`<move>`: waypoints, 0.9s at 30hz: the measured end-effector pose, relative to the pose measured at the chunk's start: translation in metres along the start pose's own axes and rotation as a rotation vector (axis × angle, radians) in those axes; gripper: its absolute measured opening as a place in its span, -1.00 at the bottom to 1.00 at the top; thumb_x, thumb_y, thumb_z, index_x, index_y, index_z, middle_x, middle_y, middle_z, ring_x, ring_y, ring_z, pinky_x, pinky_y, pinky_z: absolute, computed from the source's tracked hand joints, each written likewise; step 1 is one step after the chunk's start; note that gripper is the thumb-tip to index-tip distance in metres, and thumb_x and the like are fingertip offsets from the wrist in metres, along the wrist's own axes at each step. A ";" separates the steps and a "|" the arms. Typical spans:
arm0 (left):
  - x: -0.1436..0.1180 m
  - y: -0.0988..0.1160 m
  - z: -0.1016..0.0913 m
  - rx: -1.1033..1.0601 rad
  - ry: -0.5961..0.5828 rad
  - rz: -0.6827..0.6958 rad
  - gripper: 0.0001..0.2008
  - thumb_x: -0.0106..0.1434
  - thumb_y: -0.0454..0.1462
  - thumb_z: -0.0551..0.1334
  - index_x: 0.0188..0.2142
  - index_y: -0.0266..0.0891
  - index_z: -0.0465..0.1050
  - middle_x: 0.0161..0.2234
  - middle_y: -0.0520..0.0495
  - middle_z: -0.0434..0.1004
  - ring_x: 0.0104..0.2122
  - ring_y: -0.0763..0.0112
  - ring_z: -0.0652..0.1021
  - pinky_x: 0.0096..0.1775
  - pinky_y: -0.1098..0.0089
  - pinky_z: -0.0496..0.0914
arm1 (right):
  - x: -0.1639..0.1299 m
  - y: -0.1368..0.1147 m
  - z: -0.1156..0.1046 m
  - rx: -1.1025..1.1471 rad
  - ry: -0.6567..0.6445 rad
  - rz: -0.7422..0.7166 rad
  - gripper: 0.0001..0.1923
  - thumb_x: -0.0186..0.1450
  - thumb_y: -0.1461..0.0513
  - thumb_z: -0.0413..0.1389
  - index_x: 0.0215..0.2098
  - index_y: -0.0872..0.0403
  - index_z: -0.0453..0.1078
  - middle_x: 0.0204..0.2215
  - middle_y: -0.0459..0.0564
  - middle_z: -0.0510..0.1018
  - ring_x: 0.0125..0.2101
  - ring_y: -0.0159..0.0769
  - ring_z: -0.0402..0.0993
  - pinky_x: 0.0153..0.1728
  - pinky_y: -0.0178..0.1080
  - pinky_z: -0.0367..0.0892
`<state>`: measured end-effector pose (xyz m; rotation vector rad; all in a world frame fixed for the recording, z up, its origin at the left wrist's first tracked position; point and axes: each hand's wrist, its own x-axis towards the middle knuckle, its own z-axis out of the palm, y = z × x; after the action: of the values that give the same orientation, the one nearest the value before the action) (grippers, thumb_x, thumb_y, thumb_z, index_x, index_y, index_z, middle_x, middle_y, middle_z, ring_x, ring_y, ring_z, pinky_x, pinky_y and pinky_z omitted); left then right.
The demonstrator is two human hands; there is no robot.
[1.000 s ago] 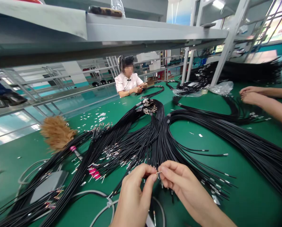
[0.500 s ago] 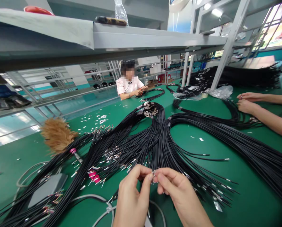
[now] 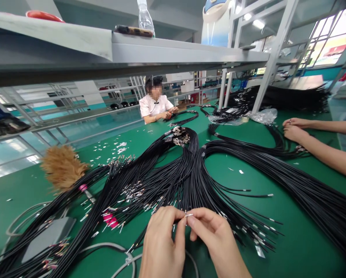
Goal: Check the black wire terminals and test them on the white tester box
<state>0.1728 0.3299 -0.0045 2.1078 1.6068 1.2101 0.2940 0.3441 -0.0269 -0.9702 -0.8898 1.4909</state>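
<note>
At the lower middle, my left hand and my right hand meet fingertip to fingertip. Both pinch a thin, pale wire end, its tip showing between the thumbs and forefingers. The rest of that cable is hidden by my fingers. Just beyond lies a large bundle of black cables, fanned toward me, many with stripped silvery or coloured wire ends. A second thick bundle curves off to the right.
A grey box and grey cord lie left, near a brown feather duster with a pink-marked handle. White scraps litter the green table. A metal shelf crosses overhead. A co-worker sits opposite; another person's hands work at right.
The view has shifted slightly, so the scene sits a little further left. My fingers have adjusted on the wire end, and a pale strand now shows more plainly between them.
</note>
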 end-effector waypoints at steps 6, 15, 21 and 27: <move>-0.002 -0.004 0.003 0.043 0.023 0.064 -0.89 0.33 -0.37 0.12 -0.34 -0.18 0.32 -0.39 0.08 0.38 -0.34 0.38 0.41 -0.27 0.34 0.23 | 0.000 0.001 0.001 -0.005 0.034 -0.001 -0.54 -0.01 -0.05 0.32 -0.45 0.19 0.47 -0.55 -0.02 0.45 -0.60 -0.45 0.30 -0.53 -0.38 0.28; -0.003 -0.002 0.002 -0.087 -0.037 -0.006 -0.91 0.34 -0.33 0.10 -0.26 -0.16 0.36 -0.32 0.03 0.42 -0.29 0.35 0.43 -0.21 0.33 0.25 | 0.000 -0.005 -0.002 -0.047 -0.009 -0.034 -0.59 0.09 -0.02 0.26 -0.44 0.19 0.42 -0.67 -0.12 0.31 -0.64 -0.48 0.21 -0.57 -0.40 0.13; 0.000 -0.003 -0.002 -0.128 -0.068 -0.114 -0.85 0.32 -0.30 0.11 -0.37 -0.16 0.40 -0.38 0.06 0.45 -0.33 0.36 0.44 -0.23 0.35 0.24 | 0.000 -0.006 -0.001 -0.079 -0.032 -0.028 -0.55 0.10 -0.06 0.26 -0.43 0.19 0.40 -0.68 -0.14 0.29 -0.63 -0.47 0.21 -0.55 -0.39 0.13; 0.000 -0.004 -0.002 -0.103 -0.063 -0.097 -0.83 0.33 -0.29 0.09 -0.37 -0.14 0.42 -0.37 0.05 0.50 -0.33 0.31 0.46 -0.21 0.32 0.23 | 0.000 -0.006 -0.001 -0.088 -0.031 -0.026 -0.48 0.05 -0.13 0.26 -0.44 0.18 0.37 -0.66 -0.14 0.29 -0.63 -0.47 0.21 -0.55 -0.38 0.14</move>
<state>0.1685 0.3312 -0.0057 1.9620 1.5658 1.1571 0.2973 0.3452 -0.0215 -0.9976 -0.9936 1.4583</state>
